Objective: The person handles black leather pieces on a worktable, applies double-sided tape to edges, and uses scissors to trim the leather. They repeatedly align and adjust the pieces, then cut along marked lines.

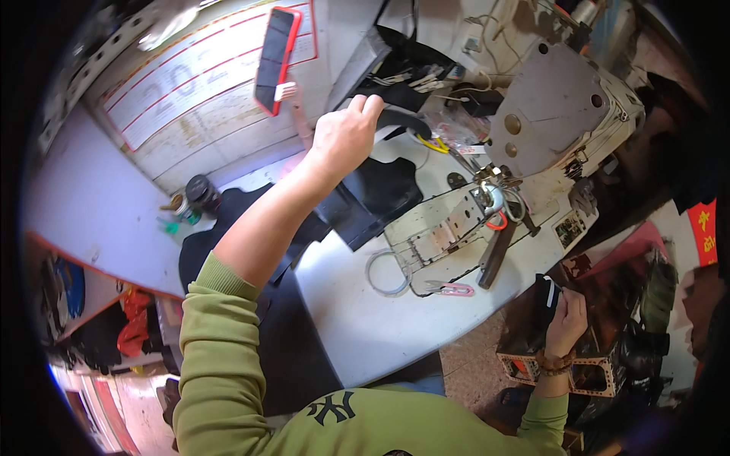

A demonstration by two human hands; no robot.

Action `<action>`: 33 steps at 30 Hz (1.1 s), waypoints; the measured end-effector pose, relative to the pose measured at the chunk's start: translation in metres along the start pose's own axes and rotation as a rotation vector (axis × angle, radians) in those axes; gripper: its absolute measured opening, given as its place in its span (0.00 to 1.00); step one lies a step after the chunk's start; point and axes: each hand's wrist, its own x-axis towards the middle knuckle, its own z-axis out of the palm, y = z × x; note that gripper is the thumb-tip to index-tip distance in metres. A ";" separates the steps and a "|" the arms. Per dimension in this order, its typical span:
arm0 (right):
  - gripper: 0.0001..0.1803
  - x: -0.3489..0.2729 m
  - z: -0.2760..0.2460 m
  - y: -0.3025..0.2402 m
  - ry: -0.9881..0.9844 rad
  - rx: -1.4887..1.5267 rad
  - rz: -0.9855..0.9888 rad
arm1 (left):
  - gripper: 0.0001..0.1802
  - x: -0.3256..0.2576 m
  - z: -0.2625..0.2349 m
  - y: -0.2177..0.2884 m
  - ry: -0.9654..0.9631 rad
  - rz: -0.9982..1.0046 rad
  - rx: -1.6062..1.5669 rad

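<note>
My left hand [347, 137] is raised over the far part of the white table, its fingers curled closed; what they hold, if anything, is hidden. Just beyond it is a dark curved piece [403, 120], and I cannot tell whether the hand touches it. Below the wrist, black flat pieces of material [380, 190] lie on the table. Off the table's right edge, my right hand [566, 323] is closed on a small black piece with a white strip [546, 296]. A sewing machine [544, 110] stands on the table's far right, its head tipped back from the bed opening [441, 228].
Pink-handled thread snips [452, 289], a clear ring [388, 273], a dark bar [498, 254] and orange-handled scissors [498, 222] lie near the opening. A phone in a red case [277, 61] is held up by a stand. At left are a dark jar [201, 194] and shelves.
</note>
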 end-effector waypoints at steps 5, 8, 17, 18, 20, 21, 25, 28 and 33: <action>0.04 -0.015 0.018 -0.048 -0.132 0.505 0.020 | 0.08 -0.087 -0.114 0.003 0.294 -0.434 -0.491; 0.04 -0.029 0.037 -0.084 -0.341 0.838 0.040 | 0.09 -0.194 -0.180 -0.005 0.231 -0.930 -0.905; 0.06 -0.064 0.086 -0.199 -1.000 1.337 0.278 | 0.17 -0.396 -0.258 0.102 0.189 -1.417 -0.340; 0.06 -0.068 0.087 -0.209 -1.044 1.462 0.332 | 0.24 -0.391 -0.261 0.114 0.077 -1.191 0.068; 0.05 -0.070 0.085 -0.225 -1.077 1.453 0.315 | 0.24 -0.367 -0.261 0.128 -0.026 -0.902 0.103; 0.05 -0.071 0.083 -0.230 -1.088 1.430 0.291 | 0.24 -0.353 -0.258 0.130 -0.128 -0.758 0.044; 0.05 -0.072 0.073 -0.238 -1.120 1.393 0.277 | 0.21 -0.297 -0.213 0.147 -0.099 -0.202 -0.078; 0.04 -0.075 0.069 -0.227 -1.129 1.407 0.288 | 0.15 -0.275 -0.186 0.155 -0.028 -0.100 -0.099; 0.06 -0.052 0.073 -0.187 -0.932 1.274 0.220 | 0.09 -0.271 -0.150 0.176 0.073 -0.084 -0.317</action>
